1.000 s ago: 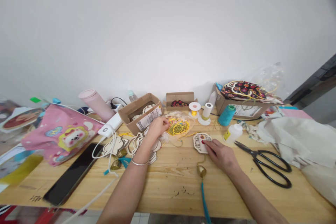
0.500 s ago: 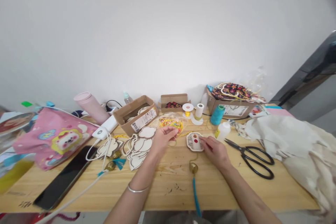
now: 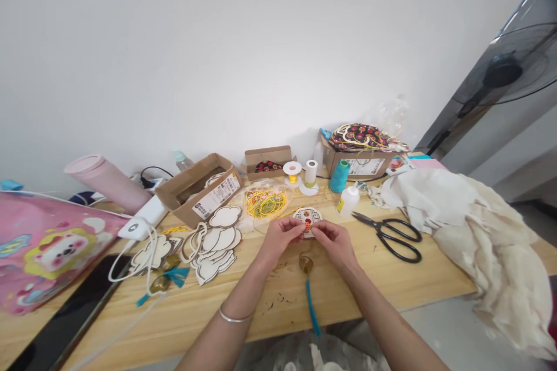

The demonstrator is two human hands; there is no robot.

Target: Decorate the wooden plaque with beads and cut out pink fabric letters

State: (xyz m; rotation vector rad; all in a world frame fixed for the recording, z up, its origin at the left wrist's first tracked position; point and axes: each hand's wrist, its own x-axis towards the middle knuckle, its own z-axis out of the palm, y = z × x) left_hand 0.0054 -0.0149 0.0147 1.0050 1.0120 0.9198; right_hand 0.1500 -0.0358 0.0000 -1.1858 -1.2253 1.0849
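My left hand (image 3: 278,236) and my right hand (image 3: 333,241) meet over the wooden table (image 3: 391,278), fingertips pinched together on a small red and yellow knot at the near edge of a small carved wooden ornament (image 3: 307,217). A gold bell (image 3: 306,264) with a teal tassel (image 3: 311,310) lies just below the hands, hanging over the table's front edge. A loose bundle of yellow cord (image 3: 264,203) lies just behind my left hand.
Black scissors (image 3: 394,234) lie to the right, beside a heap of cream cloth (image 3: 474,214). White wooden cutouts (image 3: 215,240), a cardboard box (image 3: 198,188), a teal thread cone (image 3: 339,176), a glue bottle (image 3: 348,199), a pink bag (image 3: 47,243) and a phone (image 3: 65,313) surround the spot.
My left hand left the yellow cord bundle and came to the ornament. My right hand now pinches with it at the ornament's near edge. The view swung right.
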